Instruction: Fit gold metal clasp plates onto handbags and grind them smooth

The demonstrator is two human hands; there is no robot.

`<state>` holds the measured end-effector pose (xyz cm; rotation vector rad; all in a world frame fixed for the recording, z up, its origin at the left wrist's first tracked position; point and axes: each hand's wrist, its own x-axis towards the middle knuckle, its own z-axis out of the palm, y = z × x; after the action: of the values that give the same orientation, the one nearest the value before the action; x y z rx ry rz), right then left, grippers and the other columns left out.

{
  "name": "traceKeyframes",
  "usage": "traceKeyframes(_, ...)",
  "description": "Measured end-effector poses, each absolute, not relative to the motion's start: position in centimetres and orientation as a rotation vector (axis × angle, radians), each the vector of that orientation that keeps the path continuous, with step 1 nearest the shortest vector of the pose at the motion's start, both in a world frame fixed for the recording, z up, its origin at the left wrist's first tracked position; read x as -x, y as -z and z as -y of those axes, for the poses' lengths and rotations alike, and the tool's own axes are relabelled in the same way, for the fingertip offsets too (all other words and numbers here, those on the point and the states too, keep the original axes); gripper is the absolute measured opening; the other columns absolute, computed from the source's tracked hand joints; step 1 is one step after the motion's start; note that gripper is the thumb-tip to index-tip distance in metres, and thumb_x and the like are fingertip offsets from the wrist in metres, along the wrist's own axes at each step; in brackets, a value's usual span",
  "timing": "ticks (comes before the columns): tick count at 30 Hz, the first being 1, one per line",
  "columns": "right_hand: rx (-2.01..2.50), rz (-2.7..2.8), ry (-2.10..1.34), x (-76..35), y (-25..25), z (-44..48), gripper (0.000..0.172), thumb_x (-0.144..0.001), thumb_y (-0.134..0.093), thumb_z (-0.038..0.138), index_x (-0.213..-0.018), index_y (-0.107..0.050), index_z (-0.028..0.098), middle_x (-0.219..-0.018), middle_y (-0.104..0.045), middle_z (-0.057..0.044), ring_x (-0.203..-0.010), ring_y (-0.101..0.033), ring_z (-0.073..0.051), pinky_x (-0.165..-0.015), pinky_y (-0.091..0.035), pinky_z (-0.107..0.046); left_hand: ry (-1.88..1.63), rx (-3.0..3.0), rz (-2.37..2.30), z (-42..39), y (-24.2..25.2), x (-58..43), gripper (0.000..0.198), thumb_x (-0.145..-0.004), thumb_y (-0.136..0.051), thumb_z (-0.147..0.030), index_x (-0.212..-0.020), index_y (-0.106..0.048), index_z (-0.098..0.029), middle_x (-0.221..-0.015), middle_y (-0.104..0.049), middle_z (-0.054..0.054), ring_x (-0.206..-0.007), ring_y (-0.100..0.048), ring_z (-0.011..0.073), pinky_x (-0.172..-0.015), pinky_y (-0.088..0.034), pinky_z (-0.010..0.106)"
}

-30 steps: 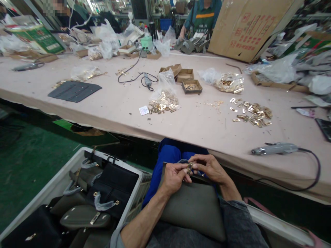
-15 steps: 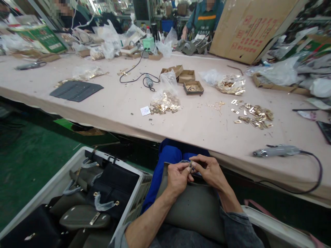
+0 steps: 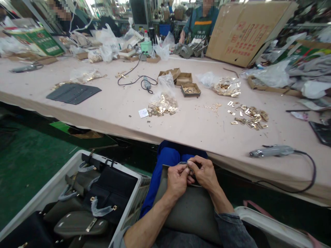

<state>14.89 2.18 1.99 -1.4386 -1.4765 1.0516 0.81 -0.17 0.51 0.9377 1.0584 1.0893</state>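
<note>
While the grey bag [image 3: 191, 210] lies flat on the lap below the tabletop [image 3: 116, 103] edge, the left hand [image 3: 177, 179] and right hand [image 3: 205, 174] meet at its top edge, fingertips pinched together on a small metal clasp [image 3: 189, 168] right between them.
</note>
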Motion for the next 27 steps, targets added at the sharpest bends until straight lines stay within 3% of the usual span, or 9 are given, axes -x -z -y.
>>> traceKeyframes(9, 1.435, 1.284, -1.189, -15.0, -2.1, -2.4, 0.042, -0.092, -0.062, 0.055, -0.078, -0.072, 0.018, -0.062, -0.063, -0.003, -0.052, -0.057, -0.017, -0.052, -0.043, -0.028, -1.07, -0.936, -1.083, -0.8, 0.0, -1.0, 0.043, -0.083, -0.078, -0.052, -0.087, -0.078, -0.009, -0.06, -0.071, 0.007, -0.043, -0.064, 0.0131, -0.042, -0.05, 0.017)
traceKeyframes(12, 1.631, 1.243, -0.801, -18.2, -3.0, -2.7, 0.044, -0.095, -0.056, 0.059, -0.09, -0.074, 0.019, -0.072, -0.068, -0.006, -0.059, -0.061, -0.021, -0.058, -0.048, -0.032, -1.056, -0.887, -1.102, -0.9, 0.1, -1.0, 0.051, -0.075, -0.081, -0.06, -0.083, -0.079, -0.01, -0.063, -0.072, 0.008, -0.042, -0.063, 0.0131, -0.04, -0.048, 0.017)
traceKeyframes(14, 1.815, 1.135, -0.415, -22.2, -3.7, -3.0, 0.044, -0.093, -0.056, 0.058, -0.102, -0.074, 0.019, -0.083, -0.071, -0.01, -0.071, -0.066, -0.026, -0.071, -0.052, -0.037, -1.066, -0.856, -1.11, -0.8, 0.1, -1.0, 0.053, -0.072, -0.083, -0.061, -0.082, -0.079, -0.01, -0.063, -0.073, 0.009, -0.042, -0.063, 0.0132, -0.04, -0.048, 0.017)
traceKeyframes(19, 2.255, 0.757, 0.311, -33.7, -4.6, -4.7, 0.056, -0.088, -0.057, 0.053, -0.122, -0.066, 0.009, -0.102, -0.071, -0.021, -0.103, -0.065, -0.039, -0.095, -0.048, -0.051, -1.079, -0.834, -1.118, -0.7, 0.0, -1.1, 0.052, -0.07, -0.085, -0.061, -0.079, -0.078, -0.01, -0.062, -0.073, 0.009, -0.043, -0.062, 0.0136, -0.042, -0.048, 0.018)
traceKeyframes(21, 2.439, 0.635, 0.267, -37.0, -4.4, -5.6, 0.077, -0.083, -0.061, 0.061, -0.128, -0.059, -0.001, -0.112, -0.066, -0.031, -0.108, -0.063, -0.045, -0.093, -0.05, -0.054, -1.065, -0.838, -1.118, -0.8, 0.1, -1.2, 0.053, -0.069, -0.085, -0.062, -0.078, -0.078, -0.01, -0.059, -0.071, 0.009, -0.042, -0.061, 0.0137, -0.041, -0.047, 0.018)
traceKeyframes(24, 2.55, 0.522, 0.098, -40.0, -3.9, -7.0, 0.103, -0.07, -0.072, 0.067, -0.135, -0.048, -0.01, -0.112, -0.062, -0.039, -0.109, -0.063, -0.051, -0.09, -0.052, -0.057, -1.082, -0.861, -1.121, -0.9, 0.2, -1.4, 0.054, -0.071, -0.083, -0.064, -0.075, -0.077, -0.01, -0.052, -0.068, 0.008, -0.04, -0.06, 0.0133, -0.04, -0.044, 0.017)
traceKeyframes(27, 2.443, 0.428, 0.02, -41.8, -3.0, -8.0, 0.108, -0.053, -0.086, 0.057, -0.132, -0.05, -0.007, -0.11, -0.061, -0.041, -0.111, -0.06, -0.056, -0.089, -0.051, -0.062, -1.093, -0.879, -1.127, -0.9, 0.4, -1.6, 0.056, -0.071, -0.082, -0.066, -0.072, -0.076, -0.011, -0.053, -0.069, 0.008, -0.039, -0.06, 0.0134, -0.039, -0.044, 0.016)
